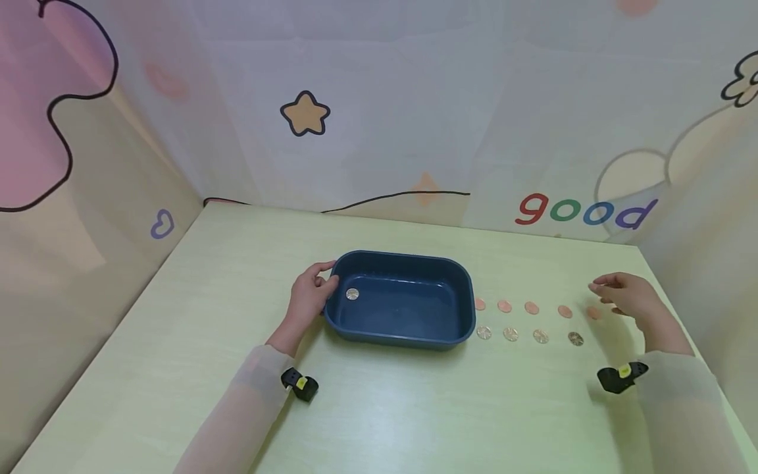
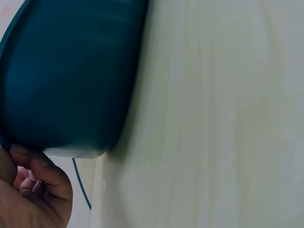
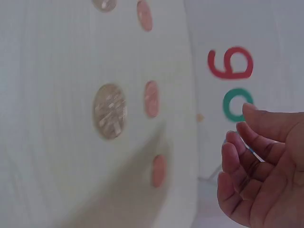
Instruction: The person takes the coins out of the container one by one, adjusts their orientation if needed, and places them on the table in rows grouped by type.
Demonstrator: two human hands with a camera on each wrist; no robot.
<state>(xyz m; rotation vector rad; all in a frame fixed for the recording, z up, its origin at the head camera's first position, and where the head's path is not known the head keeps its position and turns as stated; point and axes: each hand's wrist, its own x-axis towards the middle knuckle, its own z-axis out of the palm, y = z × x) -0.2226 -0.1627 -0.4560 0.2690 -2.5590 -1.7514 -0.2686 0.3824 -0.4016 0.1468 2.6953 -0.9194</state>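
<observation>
My left hand [image 1: 308, 293] grips the left end of a dark blue rectangular tray [image 1: 403, 341], thumb at the rim. In the left wrist view the fingers [image 2: 54, 178] curl against the tray's [image 2: 71, 85] end wall. One silvery coin [image 1: 352, 294] lies inside the tray, near that end. At the far right my right hand [image 1: 630, 296] hovers over the table, fingers loosely bent, with nothing seen between them. Below it lies a copper-coloured coin [image 1: 594, 313], the last of a row. In front of that row, a pale metallic coin [image 1: 576, 339] ends a second row.
The two rows, several coins each, run from the tray's right wall, with a copper coin [image 1: 504, 306] and a silvery coin [image 1: 510, 334] among them. A printed cloth [image 1: 379, 131] hangs behind the pale table [image 1: 391, 408]. Black cameras are strapped at both wrists.
</observation>
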